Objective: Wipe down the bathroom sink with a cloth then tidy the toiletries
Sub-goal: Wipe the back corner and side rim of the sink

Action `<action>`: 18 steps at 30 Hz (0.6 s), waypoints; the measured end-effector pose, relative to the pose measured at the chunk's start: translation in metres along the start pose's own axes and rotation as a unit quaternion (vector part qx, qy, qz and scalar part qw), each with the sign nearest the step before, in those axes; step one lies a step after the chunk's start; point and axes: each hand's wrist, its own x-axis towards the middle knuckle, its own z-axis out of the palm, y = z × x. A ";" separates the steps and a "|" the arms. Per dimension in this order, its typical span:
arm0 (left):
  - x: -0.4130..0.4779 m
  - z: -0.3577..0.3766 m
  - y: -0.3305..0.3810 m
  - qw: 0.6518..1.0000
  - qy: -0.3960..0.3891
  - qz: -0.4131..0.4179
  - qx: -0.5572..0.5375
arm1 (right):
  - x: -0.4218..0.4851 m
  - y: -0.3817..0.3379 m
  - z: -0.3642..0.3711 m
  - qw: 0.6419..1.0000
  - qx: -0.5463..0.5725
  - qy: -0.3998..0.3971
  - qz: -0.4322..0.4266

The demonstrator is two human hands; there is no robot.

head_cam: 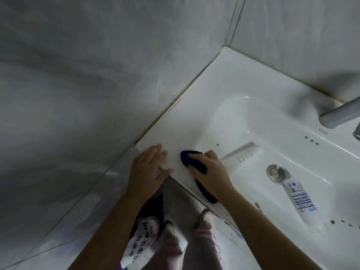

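A white ceramic sink [220, 82] fills the right half of the view. My right hand [211, 172] grips a dark blue cloth [188, 156] and presses it on the sink's flat left ledge near the front corner. My left hand [147, 168] lies flat with straight fingers on that corner edge, just left of the cloth. A white tube of toiletry with a blue label [301, 198] lies in the basin beside the metal drain plug [275, 172].
A grey faucet spout [339, 114] juts in from the right edge. Small brown specks [217, 144] dot the basin. Grey tiled walls meet at the sink's back left. Below, my feet stand on the tiled floor beside a printed bag [143, 236].
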 end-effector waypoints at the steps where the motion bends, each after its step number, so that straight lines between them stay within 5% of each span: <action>1: 0.000 0.000 0.000 1.000 0.001 -0.002 -0.015 | -0.007 0.004 -0.003 1.000 -0.007 -0.013 -0.016; 8: 0.005 0.001 -0.004 0.999 0.010 -0.004 -0.042 | 0.062 -0.019 0.011 0.995 -0.030 0.082 0.042; 14: 0.005 0.000 -0.002 0.999 0.007 -0.004 -0.032 | 0.053 0.015 -0.011 0.992 -0.040 -0.006 -0.121; 18: 0.005 0.003 -0.003 1.000 0.010 -0.005 -0.005 | 0.144 0.041 -0.039 0.978 0.041 0.172 0.113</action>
